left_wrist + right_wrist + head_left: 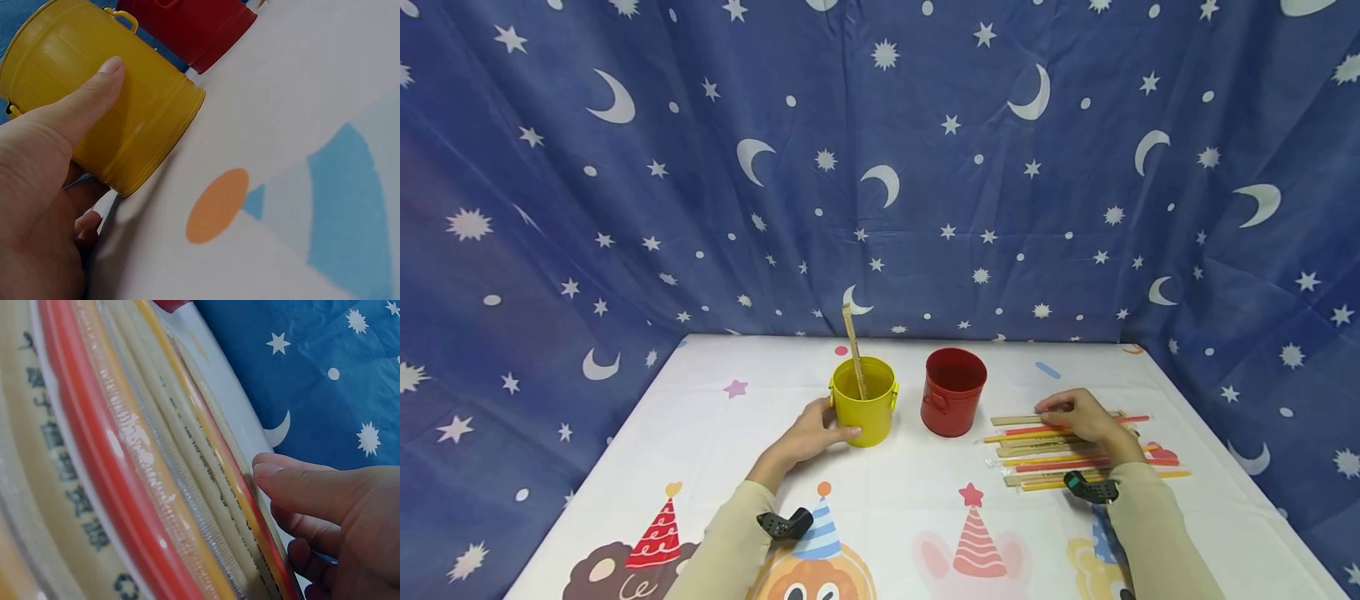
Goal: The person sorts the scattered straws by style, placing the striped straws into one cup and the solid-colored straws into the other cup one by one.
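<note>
My left hand (808,432) holds the yellow bucket (867,423) from its left, thumb laid across the front wall. One paper-wrapped stick (853,350) stands tilted in that bucket, its top well above the rim. To the right is a red bucket (950,408), apart from both hands. My right hand (1086,419) reaches over a row of sticks and pinches the farthest paper-wrapped stick (1013,421) near its middle. Thumb and fingers of the right hand (337,506) meet at the row's far edge. Red (103,425) and yellow straw-like sticks lie among printed paper wrappers (47,437).
A white tablecloth (647,433) with printed party animals covers the table. Behind and beside it hangs a blue curtain (820,200) with moons and stars. Several red and yellow sticks, some in clear plastic, lie nearly parallel under and in front of my right hand.
</note>
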Tool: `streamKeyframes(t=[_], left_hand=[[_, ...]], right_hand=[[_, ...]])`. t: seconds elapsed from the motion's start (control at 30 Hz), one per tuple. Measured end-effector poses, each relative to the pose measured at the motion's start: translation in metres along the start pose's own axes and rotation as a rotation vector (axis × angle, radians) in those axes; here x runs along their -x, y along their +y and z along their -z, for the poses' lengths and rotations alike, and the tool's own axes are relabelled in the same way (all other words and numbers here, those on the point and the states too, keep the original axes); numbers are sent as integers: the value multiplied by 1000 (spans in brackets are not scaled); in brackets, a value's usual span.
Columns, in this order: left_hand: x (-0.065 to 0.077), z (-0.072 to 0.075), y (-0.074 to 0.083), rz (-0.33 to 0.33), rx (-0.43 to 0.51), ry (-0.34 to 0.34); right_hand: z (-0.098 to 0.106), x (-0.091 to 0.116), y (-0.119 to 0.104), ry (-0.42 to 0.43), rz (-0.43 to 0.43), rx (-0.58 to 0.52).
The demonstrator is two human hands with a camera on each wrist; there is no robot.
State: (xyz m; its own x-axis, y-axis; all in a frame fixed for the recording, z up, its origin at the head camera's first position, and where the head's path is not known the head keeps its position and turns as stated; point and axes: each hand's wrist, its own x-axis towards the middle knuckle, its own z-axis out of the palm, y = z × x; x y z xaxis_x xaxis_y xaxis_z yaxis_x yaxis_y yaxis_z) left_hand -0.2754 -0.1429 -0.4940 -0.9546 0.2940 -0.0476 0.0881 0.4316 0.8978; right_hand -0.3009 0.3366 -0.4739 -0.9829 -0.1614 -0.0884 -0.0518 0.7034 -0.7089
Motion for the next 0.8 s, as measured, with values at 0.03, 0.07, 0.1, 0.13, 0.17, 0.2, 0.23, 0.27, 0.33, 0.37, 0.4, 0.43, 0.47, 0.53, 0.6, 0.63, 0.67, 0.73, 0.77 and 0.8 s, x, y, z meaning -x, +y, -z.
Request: streamKeyframes(t=[0.03, 0.07, 0.1, 0.13, 0.17, 0.2, 0.23, 0.27, 0.33, 0.37, 0.4, 0.43, 0.47, 0.53, 0.6, 0.63, 0.67, 0.73, 0.77, 0.8], left_hand=[[0, 0, -1, 4, 2, 0], [1, 0, -1, 6, 2, 2], [1, 0, -1, 9, 3, 1], [1, 0, -1, 11, 2, 1], [1, 0, -1, 11, 2, 0], [1, 0, -1, 10, 0, -1], [1, 0, 0, 8, -1, -2], [1, 0, 0, 4, 0, -2], [0, 2, 0, -4, 3, 0], [-1, 2, 1, -9, 5, 0], [-1, 3, 1, -13, 4, 2], [-1, 3, 1, -17, 6, -1], [-2, 3, 1, -19, 5, -3], [-2, 4, 0, -21, 6, -9], [-2, 4, 0, -18, 3, -10], [-1, 4, 0, -16, 5, -10], [-1, 4, 0, -10, 1, -6], [-1, 3, -1, 1, -3, 1], [-1, 2, -1, 4, -7, 3], [-1, 1, -2, 9, -8, 2]], right_hand=[[-1, 0, 0, 3, -16, -2], [-1, 0, 0, 1, -22, -2], [-1, 0, 0, 1, -34, -6], [-2, -1, 1, -2, -43, -3], [-2, -1, 0, -1, -59, -2], [-3, -2, 1, 0, -72, -2], [-3, -2, 1, 4, -82, -2], [-4, -3, 1, 8, -81, 4], [-4, -5, 1, 24, -77, 16], [-5, -5, 0, 33, -68, 21], [-5, -6, 0, 41, -56, 24], [-5, -6, 0, 48, -45, 29], [-5, -7, -1, 56, -36, 37], [-5, -8, 0, 71, -28, 47], [-5, -8, 1, 88, -25, 68], [-5, -8, 1, 96, -24, 84], [-6, -8, 1, 103, -30, 98], [-5, -7, 1, 119, -42, 125], [-6, -6, 2, 126, -54, 136], [-5, -5, 1, 132, -64, 144]])
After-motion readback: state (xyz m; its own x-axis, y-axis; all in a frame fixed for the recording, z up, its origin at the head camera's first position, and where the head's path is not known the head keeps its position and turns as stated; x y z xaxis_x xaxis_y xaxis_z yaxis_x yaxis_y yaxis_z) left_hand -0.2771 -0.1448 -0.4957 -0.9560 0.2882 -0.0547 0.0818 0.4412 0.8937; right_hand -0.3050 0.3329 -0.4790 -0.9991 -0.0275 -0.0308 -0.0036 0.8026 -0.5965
